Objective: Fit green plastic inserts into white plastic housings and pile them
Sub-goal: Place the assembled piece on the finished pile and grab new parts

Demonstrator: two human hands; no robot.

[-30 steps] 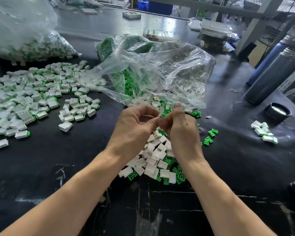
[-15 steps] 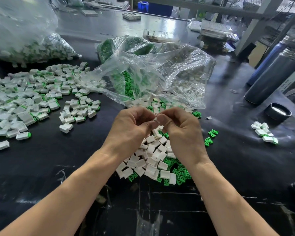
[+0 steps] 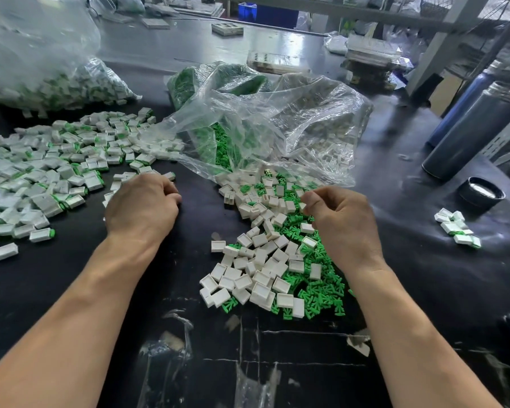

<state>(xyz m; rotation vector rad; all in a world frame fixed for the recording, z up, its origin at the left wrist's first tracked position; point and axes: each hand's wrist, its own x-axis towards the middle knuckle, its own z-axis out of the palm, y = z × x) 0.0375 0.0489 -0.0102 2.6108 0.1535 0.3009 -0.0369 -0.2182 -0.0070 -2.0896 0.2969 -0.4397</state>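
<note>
Loose white housings (image 3: 262,260) and green inserts (image 3: 321,290) lie mixed in a heap at the table's middle. Finished white-and-green pieces (image 3: 56,172) spread across the left. My left hand (image 3: 143,204) hovers back-up at the near edge of that finished pile, fingers curled down; anything under them is hidden. My right hand (image 3: 339,219) is over the loose heap's right side, fingers curled, thumb and forefinger pinching a small white housing (image 3: 302,206).
A crumpled clear bag (image 3: 277,122) with green inserts and white housings lies open behind the heap. Another full bag (image 3: 56,78) sits far left. Dark cylinders (image 3: 468,134), a black cap (image 3: 482,194) and a few finished pieces (image 3: 457,228) stand at the right.
My hands, joined together above the heap before, have parted. The left hand has swung left to the finished pile; the right has dropped to the loose heap.
</note>
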